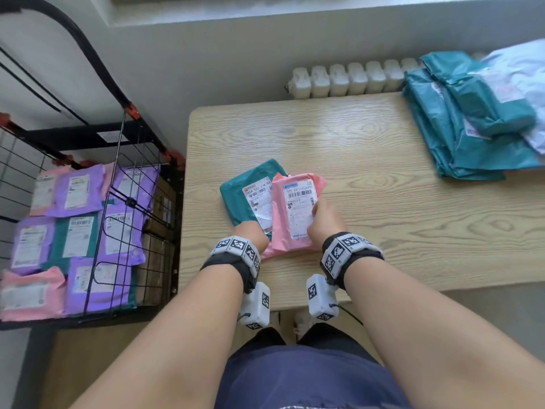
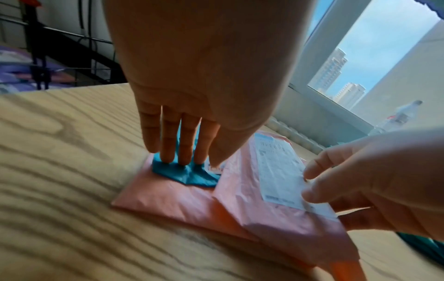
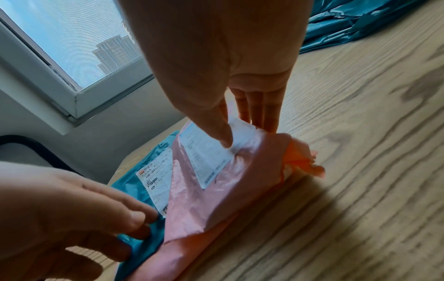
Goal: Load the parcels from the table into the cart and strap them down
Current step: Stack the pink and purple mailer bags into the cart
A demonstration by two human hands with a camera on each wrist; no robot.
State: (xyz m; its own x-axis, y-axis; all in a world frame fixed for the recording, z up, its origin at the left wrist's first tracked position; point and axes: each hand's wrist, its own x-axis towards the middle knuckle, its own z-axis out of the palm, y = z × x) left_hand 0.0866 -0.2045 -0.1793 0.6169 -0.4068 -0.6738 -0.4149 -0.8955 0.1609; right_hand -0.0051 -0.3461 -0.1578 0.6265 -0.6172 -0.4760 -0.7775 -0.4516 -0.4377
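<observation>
A teal parcel and a pink parcel, each with a white label, lie overlapping near the front of the wooden table. My left hand pinches the teal parcel at its near edge, thumb on top. My right hand grips the pink parcel at its right edge, thumb on the label and fingers behind. In the left wrist view, pink film also lies flat under the teal parcel. The black wire cart stands left of the table and holds several purple, pink and teal parcels.
A stack of teal parcels and a pale parcel lie at the table's far right. A white radiator runs behind the table. Black straps hang on the cart's tall handle frame.
</observation>
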